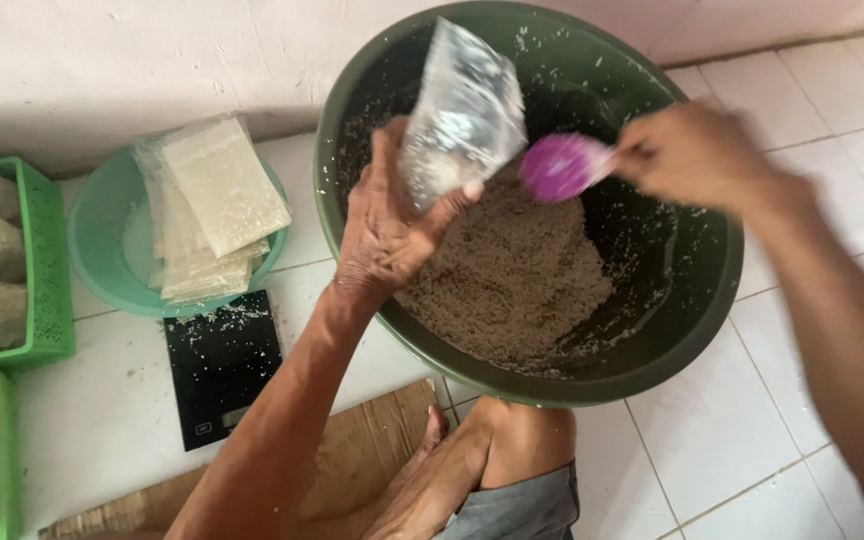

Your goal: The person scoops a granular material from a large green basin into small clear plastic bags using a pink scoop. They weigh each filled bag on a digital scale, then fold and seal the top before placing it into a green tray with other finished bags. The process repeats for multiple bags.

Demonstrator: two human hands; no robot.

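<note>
My left hand [384,222] holds a clear plastic bag [462,110] upright over a large dark green basin [652,330]. A little grain sits in the bag's bottom. The basin holds a heap of pale brownish grain [507,280]. My right hand [697,155] grips a purple scoop [560,166], its bowl close beside the bag's lower right side; the hand and scoop are blurred.
On the white tiled floor to the left stand a teal bowl [102,245] with several filled flat bags [217,195], a black kitchen scale [220,365], and green baskets [47,270] with more filled bags. A cardboard sheet [367,450] and my bent leg [472,470] lie below the basin.
</note>
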